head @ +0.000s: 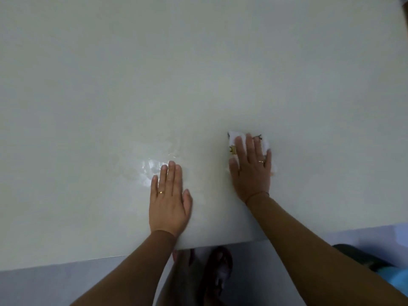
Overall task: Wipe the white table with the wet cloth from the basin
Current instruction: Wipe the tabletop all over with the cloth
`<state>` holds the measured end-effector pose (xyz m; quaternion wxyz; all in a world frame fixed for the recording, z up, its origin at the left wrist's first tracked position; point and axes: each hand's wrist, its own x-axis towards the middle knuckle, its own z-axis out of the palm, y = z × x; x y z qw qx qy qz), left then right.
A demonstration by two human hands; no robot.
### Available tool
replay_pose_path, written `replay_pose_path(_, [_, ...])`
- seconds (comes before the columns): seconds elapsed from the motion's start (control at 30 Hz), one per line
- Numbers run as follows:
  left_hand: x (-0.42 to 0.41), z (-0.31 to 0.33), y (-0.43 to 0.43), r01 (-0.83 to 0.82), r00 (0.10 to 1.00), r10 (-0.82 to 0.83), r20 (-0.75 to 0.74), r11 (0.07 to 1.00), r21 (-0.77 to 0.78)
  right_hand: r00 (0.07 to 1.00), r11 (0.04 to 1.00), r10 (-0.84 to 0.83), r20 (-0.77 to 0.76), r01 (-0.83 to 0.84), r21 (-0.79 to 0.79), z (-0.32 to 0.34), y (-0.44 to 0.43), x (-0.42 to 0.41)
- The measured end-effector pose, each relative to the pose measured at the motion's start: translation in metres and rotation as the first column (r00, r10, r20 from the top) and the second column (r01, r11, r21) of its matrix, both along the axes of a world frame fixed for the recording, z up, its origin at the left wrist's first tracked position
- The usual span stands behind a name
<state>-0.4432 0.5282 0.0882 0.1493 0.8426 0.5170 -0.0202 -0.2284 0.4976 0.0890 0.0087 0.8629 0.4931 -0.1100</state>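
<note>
- so far, the wiping looks begun but a long way from finished: the white table (198, 62) fills nearly the whole view, and only one wet patch (152, 168) shines on it, close to the near edge and a little left of centre.
- the right hand (251, 171) lies flat on the wet cloth (235, 140), fingers straight and slightly spread, pressing it onto the tabletop rather than curling round it.
- the wet cloth is white with small dark and yellow marks. it is bunched under the palm, with its edges showing past the fingertips on the far side and beside the thumb. it sits right of centre near the near edge, well apart from the wet patch.
- the left hand (169, 195) rests flat on the bare table, fingers straight and close together, holding nothing. its fingertips reach the right edge of the wet patch.
- the far half, the left side and the right side of the table look dull and dry, so most of the surface probably remains to be wiped.
- the basin is not in view. a dark green and blue thing (362, 259) shows below the near right edge, too cut off to identify.
- a sandalled foot (218, 268) stands on the floor (66, 283) below the near edge.
</note>
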Motion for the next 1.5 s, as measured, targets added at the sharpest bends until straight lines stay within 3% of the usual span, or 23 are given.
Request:
replay_pose_path(0.07, [0.000,-0.001,-0.002,-0.001,1.000,0.001,-0.003,1.000,0.007,0.985,0.985,-0.171,0.024,0.171,0.011,-0.001,0.001,-0.031])
replay_pose_path(0.1, [-0.001,-0.001,-0.002,0.003,1.000,-0.003,-0.002,1.000,0.011,0.985,0.985,-0.171,0.035,0.171,0.008,-0.001,0.001,-0.053])
replay_pose_path(0.2, [-0.003,-0.001,-0.001,0.022,1.000,-0.022,-0.011,1.000,0.018,0.990,0.990,0.139,0.011,-0.139,-0.009,0.001,-0.015,-0.110])
replay_pose_path(0.27, [-0.003,0.000,-0.001,0.031,0.999,-0.031,-0.010,0.999,0.010,0.940,0.941,0.338,-0.039,-0.338,0.012,0.003,-0.029,-0.101])
replay_pose_path(0.33, [-0.003,0.001,-0.002,0.025,1.000,-0.025,0.014,1.000,0.004,0.902,0.903,0.430,-0.025,-0.430,0.013,0.003,-0.039,-0.070])
replay_pose_path(0.4, [-0.003,0.002,-0.003,-0.020,0.999,0.019,0.046,1.000,0.011,0.939,0.939,0.345,0.016,-0.345,-0.013,0.003,-0.051,-0.040])
replay_pose_path(0.47, [-0.004,0.003,-0.011,-0.094,0.993,0.094,0.076,0.996,0.007,0.988,0.988,0.151,0.014,-0.150,-0.037,0.004,-0.060,-0.025])
replay_pose_path(0.53, [-0.002,0.005,-0.027,-0.110,0.989,0.111,0.101,0.994,-0.015,0.999,0.998,-0.048,0.006,0.048,-0.029,0.006,-0.063,-0.038])
replay_pose_path(0.6, [-0.001,0.005,-0.048,-0.081,0.991,0.085,0.105,0.996,-0.042,0.994,0.994,-0.109,0.003,0.110,-0.029,0.009,-0.067,-0.069])
replay_pose_path(0.67, [-0.002,0.003,-0.059,-0.076,0.993,0.079,0.084,0.996,-0.041,0.998,0.998,0.054,-0.016,-0.054,-0.044,0.010,-0.081,-0.100])
replay_pose_path(0.77, [-0.004,0.000,-0.060,-0.071,0.997,0.072,0.041,0.997,-0.032,0.921,0.922,0.382,-0.079,-0.385,-0.025,0.008,-0.113,-0.102])
replay_pose_path(0.87, [-0.005,0.000,-0.060,-0.060,0.997,0.063,0.049,0.996,-0.063,0.852,0.854,0.520,-0.065,-0.521,0.006,0.006,-0.129,-0.069])
replay_pose_path(1.0, [-0.006,0.001,-0.060,-0.056,0.997,0.059,0.044,0.996,-0.065,0.939,0.944,0.323,-0.118,-0.328,-0.026,0.013,-0.150,-0.042])
replay_pose_path(1.17, [0.000,0.011,-0.061,-0.084,0.994,0.092,0.059,0.990,-0.117,0.932,0.926,0.339,-0.130,-0.355,-0.132,0.026,-0.149,-0.040])
replay_pose_path(1.27, [0.008,0.025,-0.058,-0.134,0.985,0.152,0.084,0.973,-0.187,0.922,0.941,0.307,-0.237,-0.331,-0.067,0.036,-0.154,-0.039])
replay_pose_path(1.33, [0.013,0.035,-0.055,-0.130,0.977,0.168,0.131,0.958,-0.255,0.900,0.974,0.223,-0.375,-0.220,0.052,0.051,-0.154,-0.039])
replay_pose_path(1.4, [0.017,0.046,-0.055,-0.103,0.955,0.194,0.223,0.926,-0.364,0.803,0.984,0.029,-0.595,0.080,0.157,0.071,-0.144,-0.038])
replay_pose_path(1.43, [0.020,0.051,-0.056,-0.097,0.937,0.225,0.268,0.902,-0.420,0.639,0.949,-0.092,-0.763,0.287,0.126,0.081,-0.139,-0.036])
replay_pose_path(1.5, [0.027,0.060,-0.057,-0.107,0.886,0.326,0.329,0.835,-0.539,0.063,0.785,-0.219,-0.974,0.604,-0.138,0.099,-0.129,-0.030])
